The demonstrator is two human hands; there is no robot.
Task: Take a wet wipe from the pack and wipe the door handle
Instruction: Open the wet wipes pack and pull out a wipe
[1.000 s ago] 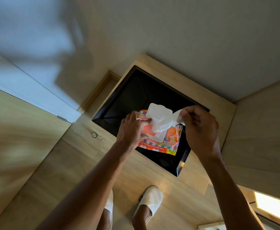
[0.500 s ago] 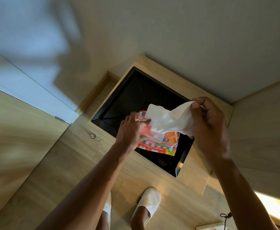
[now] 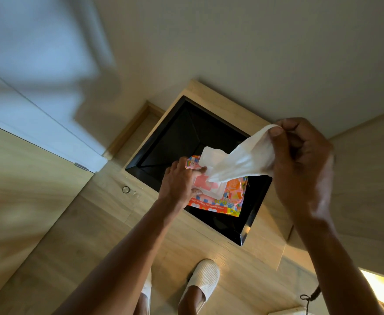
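Note:
A colourful orange and pink wet wipe pack (image 3: 228,201) lies in a black tray (image 3: 252,223), its white flip lid (image 3: 211,155) standing open. My left hand (image 3: 179,185) presses down on the pack's left side, fingers by the opening. My right hand (image 3: 300,164) is raised up and to the right, pinching the top corner of a white wet wipe (image 3: 243,160). The wipe stretches from my fingers down toward the pack's opening; whether its lower end has come free I cannot tell. No door handle is in sight.
The tray sits in a light wooden surround (image 3: 211,89) against a beige wall. A wooden door panel (image 3: 16,189) with a metal hinge (image 3: 81,166) is at the left. A round floor stop (image 3: 126,189) sits on the wooden floor. A white slipper (image 3: 203,277) is below; a black cord (image 3: 310,296) lies at bottom right.
My right hand has pulled the wipe up and to the right, drawing it out long from the pack. My left hand has stayed pressed on the pack.

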